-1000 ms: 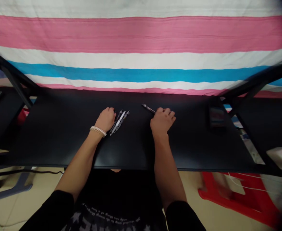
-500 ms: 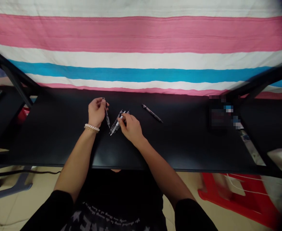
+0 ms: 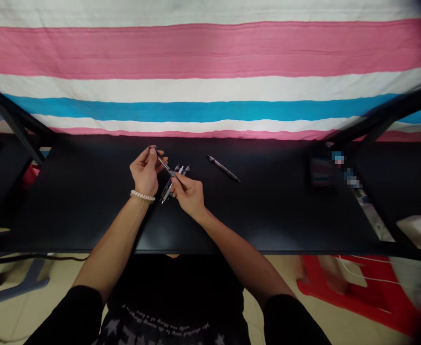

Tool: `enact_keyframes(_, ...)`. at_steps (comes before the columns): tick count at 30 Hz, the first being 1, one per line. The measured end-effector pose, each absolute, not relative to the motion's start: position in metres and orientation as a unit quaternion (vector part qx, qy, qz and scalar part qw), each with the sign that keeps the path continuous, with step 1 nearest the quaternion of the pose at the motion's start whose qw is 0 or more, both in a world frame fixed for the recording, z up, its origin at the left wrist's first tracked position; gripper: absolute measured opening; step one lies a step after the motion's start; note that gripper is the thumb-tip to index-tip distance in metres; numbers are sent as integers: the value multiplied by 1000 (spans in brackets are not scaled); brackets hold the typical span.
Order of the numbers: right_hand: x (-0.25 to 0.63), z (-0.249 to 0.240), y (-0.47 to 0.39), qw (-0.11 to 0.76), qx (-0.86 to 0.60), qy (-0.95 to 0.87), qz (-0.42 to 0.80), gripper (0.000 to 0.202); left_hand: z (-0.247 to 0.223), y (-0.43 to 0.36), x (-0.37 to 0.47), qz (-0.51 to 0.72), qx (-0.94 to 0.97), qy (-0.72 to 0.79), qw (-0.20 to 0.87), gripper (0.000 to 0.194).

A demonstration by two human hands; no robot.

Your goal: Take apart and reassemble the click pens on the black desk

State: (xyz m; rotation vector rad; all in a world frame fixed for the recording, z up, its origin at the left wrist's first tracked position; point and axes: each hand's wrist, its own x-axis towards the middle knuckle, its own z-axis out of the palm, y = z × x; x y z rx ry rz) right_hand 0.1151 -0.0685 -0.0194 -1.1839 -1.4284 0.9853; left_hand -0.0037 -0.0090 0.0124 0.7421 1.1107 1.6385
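Observation:
A slim dark pen is held slanting between both hands, above the table. My left hand, with a pale coiled band at the wrist, pinches its upper end between thumb and fingertips. My right hand grips the pen's lower end with thumb and fingers closed. Under and beside the right hand lies a small bunch of pens, grey, black and white, partly covered by that hand. A single dark pen rests apart, to the right of the bunch.
The black table runs across the view, with a striped cloth hanging behind it. A dark, partly blurred object sits at the table's right end. A red stool stands below at the right.
My right hand has left the bunch of pens and closed on the lower end of the pen in my left hand. That pen now slants more toward the right.

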Motion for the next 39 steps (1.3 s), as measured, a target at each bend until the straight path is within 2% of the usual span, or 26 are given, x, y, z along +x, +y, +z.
enact_keyframes(3, 121, -18, -67, 505, -515, -637, 271, 33, 10, -7, -2, 688, 281, 468, 477, 26)
enact_keyframes(5, 124, -16, -66, 517, -507, -646, 242, 31, 8, -6, -1, 692, 274, 467, 477, 25)
enact_keyframes(12, 122, -13, -62, 536, -518, -582, 323, 22, 6, -6, -1, 695, 272, 457, 485, 29)
enact_keyframes(16, 120, -16, -60, 548, -503, -544, 389, 30, 5, -6, 0, 708, 256, 440, 489, 29)
enact_keyframes(19, 118, -16, -61, 560, -495, -549, 373, 25, 3, -5, 0, 707, 254, 437, 494, 30)
enact_keyframes(22, 118, -15, -62, 556, -501, -535, 393, 31, 0, -5, 0, 704, 258, 438, 496, 31)
enact_keyframes(28, 120, -12, -63, 552, -502, -555, 367, 28, -5, -4, -2, 706, 256, 427, 505, 31)
enact_keyframes(32, 120, -10, -63, 559, -498, -577, 326, 19, -2, -4, -1, 706, 245, 427, 510, 34)
enact_keyframes(36, 120, -13, -61, 546, -515, -562, 349, 24, -1, -6, -1, 700, 238, 432, 516, 37)
enact_keyframes(39, 121, -16, -60, 545, -517, -567, 337, 15, -4, -5, -3, 691, 248, 432, 523, 35)
